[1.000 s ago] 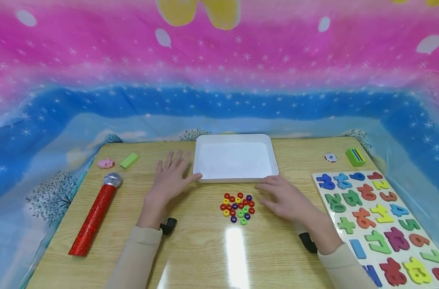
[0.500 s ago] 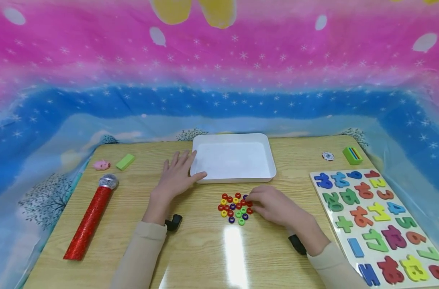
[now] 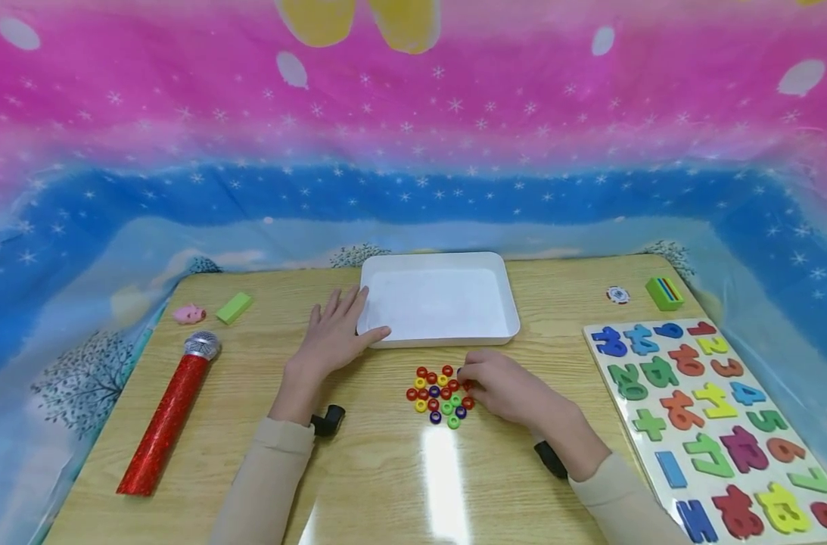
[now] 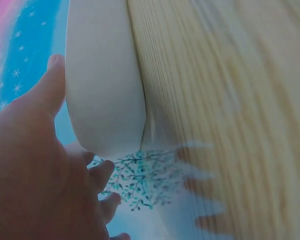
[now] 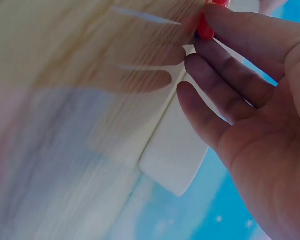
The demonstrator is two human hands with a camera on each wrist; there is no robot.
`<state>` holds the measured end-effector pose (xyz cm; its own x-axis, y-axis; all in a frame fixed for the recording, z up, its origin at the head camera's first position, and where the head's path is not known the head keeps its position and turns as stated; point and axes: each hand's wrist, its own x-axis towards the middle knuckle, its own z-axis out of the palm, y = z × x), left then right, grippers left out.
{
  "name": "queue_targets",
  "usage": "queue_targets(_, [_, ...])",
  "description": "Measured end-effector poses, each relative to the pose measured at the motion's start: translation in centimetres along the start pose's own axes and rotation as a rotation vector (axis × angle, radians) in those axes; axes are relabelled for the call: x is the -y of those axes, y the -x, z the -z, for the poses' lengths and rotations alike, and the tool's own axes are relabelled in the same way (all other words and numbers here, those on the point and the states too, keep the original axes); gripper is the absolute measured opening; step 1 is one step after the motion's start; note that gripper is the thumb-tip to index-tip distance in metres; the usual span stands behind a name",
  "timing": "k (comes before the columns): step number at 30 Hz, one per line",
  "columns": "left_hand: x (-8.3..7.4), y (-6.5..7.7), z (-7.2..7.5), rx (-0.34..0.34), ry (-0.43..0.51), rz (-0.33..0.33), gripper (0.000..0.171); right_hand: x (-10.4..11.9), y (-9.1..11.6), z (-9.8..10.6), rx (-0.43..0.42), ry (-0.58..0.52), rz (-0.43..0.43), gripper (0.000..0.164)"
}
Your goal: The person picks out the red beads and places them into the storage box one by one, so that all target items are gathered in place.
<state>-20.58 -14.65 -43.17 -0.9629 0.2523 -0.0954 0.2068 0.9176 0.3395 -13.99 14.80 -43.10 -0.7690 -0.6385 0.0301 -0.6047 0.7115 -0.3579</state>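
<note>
A white tray (image 3: 447, 342) lies at the back middle of the table. My left hand (image 3: 328, 344) is spread along the tray's left end, thumb at the front corner of the rim and fingertips against the side. Just in front of the tray, small ring beads (image 3: 434, 391) in red, yellow, green and dark blue lie in a loose cluster. At the cluster's right edge is my right hand (image 3: 505, 386), fingers bent down among the beads. In the right wrist view the thumb and forefinger pinch a red bead (image 5: 205, 29); the other fingers reach alongside.
A red glittery microphone (image 3: 164, 424) lies on the left, with a pink toy pig (image 3: 190, 314) and a light green block (image 3: 234, 309) behind it. On the right are a number puzzle board (image 3: 699, 488), a poker chip (image 3: 617, 295) and a striped green block (image 3: 665, 294).
My right hand has moved left and down from beside the tray's front corner onto the beads and pinches a red one. My left hand has shifted slightly right, closer against the tray.
</note>
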Motion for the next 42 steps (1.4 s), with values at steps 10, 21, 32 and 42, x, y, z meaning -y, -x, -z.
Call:
queue_targets(10, [-0.1, 0.0, 0.2, 0.000, -0.013, -0.011, 0.093, 0.2, -0.1, 0.4, 0.024, 0.001, -0.087, 0.014])
queue_targets(21, [0.0, -0.1, 0.2, -0.003, -0.012, -0.009, 0.094, -0.5, -0.5, 2.6, -0.120, -0.007, -0.119, 0.015])
queue_targets(32, [0.2, 0.1, 0.3, -0.005, -0.037, -0.005, 0.094, -3.1, -5.3, 3.5, -0.215, -0.039, -0.161, 0.016])
queue_targets(42, [0.0, -0.2, -0.1, -0.006, -0.053, -0.007, 0.094, -4.2, -8.8, 2.2, -0.147, -0.080, -0.276, 0.016])
